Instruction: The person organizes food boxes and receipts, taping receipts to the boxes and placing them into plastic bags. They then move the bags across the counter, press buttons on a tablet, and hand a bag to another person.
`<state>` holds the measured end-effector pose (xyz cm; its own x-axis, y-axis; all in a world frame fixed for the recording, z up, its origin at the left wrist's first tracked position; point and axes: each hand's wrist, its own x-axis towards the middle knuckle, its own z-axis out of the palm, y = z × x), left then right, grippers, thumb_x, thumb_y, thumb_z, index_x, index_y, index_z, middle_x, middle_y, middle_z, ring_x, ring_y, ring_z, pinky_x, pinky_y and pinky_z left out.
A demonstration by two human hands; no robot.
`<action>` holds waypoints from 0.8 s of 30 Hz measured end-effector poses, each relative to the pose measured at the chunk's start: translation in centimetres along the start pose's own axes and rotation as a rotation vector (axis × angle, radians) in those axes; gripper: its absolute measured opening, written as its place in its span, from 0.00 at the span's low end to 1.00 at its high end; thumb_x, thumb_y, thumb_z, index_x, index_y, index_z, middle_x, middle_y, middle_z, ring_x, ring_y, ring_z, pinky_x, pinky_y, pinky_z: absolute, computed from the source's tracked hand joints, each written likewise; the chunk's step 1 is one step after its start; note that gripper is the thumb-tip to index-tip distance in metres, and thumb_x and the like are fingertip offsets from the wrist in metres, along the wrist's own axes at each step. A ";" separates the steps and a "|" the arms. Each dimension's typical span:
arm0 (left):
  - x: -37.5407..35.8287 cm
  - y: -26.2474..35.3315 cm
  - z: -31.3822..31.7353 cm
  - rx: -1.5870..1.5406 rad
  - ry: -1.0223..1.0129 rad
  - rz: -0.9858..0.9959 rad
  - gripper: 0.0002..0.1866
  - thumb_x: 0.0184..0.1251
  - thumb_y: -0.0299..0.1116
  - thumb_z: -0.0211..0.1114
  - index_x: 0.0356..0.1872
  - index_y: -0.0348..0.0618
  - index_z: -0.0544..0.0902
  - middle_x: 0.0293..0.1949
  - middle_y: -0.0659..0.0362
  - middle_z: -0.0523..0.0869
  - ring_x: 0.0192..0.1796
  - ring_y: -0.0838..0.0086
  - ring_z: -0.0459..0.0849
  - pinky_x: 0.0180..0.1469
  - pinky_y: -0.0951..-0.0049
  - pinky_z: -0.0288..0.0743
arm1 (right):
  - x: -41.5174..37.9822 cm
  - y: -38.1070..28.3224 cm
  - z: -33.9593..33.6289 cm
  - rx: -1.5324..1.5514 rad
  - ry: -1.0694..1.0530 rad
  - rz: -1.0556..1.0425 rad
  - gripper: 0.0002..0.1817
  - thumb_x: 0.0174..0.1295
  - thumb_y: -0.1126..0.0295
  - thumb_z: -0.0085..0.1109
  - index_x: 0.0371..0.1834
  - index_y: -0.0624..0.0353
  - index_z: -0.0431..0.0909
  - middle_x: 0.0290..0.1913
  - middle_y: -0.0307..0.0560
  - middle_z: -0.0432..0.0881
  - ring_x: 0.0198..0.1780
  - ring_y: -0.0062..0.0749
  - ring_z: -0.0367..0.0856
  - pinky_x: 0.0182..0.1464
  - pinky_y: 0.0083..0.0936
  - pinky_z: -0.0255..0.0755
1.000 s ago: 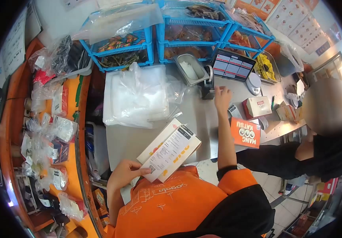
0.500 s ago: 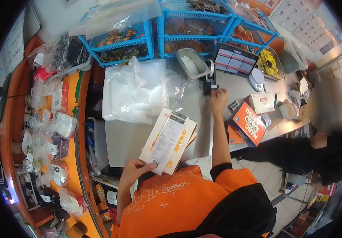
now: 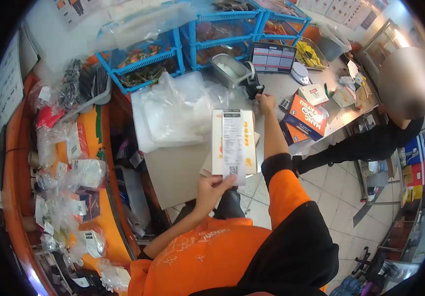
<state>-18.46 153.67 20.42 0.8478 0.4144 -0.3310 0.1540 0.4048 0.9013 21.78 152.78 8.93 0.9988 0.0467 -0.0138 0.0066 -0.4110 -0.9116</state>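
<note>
Near: left hand [image 3: 211, 188] pinches the flat white-and-orange carton with a printed receipt [image 3: 233, 143] by its near edge, long axis running away over the steel desk [image 3: 173, 167]. Farther, right hand [image 3: 266, 102] reaches the black tape dispenser [image 3: 252, 89], fingers seemingly closed on tape.

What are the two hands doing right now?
Left hand: closed, pinching the receipt and white box.
Right hand: at the tape dispenser; grip cannot be told.
</note>
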 end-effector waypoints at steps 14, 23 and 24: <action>-0.6 0.9 -0.3 0.128 0.020 0.002 0.15 0.62 0.33 0.68 0.39 0.27 0.85 0.30 0.59 0.87 0.32 0.85 0.79 0.36 0.83 0.72 | 2.9 2.5 -1.8 -0.795 -0.105 -0.654 0.07 0.48 0.71 0.57 0.23 0.65 0.81 0.37 0.53 0.79 0.41 0.50 0.77 0.38 0.34 0.72; -0.6 -0.8 -1.3 -0.035 -0.109 -0.021 0.17 0.71 0.31 0.57 0.53 0.26 0.77 0.48 0.51 0.83 0.49 0.74 0.81 0.55 0.72 0.75 | -25.2 -11.4 -18.9 0.311 -0.560 -0.109 0.17 0.65 0.56 0.51 0.24 0.54 0.71 0.21 0.30 0.65 0.21 0.13 0.59 0.24 0.15 0.50; -0.6 -0.8 -1.5 -0.033 -0.118 -0.021 0.17 0.71 0.31 0.57 0.53 0.26 0.77 0.48 0.51 0.83 0.49 0.74 0.81 0.55 0.72 0.75 | -28.8 -10.1 -19.4 0.364 -0.646 -0.004 0.12 0.64 0.63 0.56 0.30 0.60 0.78 0.26 0.32 0.75 0.26 0.14 0.67 0.27 0.16 0.59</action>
<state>-19.83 154.34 19.50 0.8986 0.3075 -0.3129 0.1575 0.4396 0.8843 -6.08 137.95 26.53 0.7706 0.6203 -0.1465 -0.1183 -0.0866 -0.9892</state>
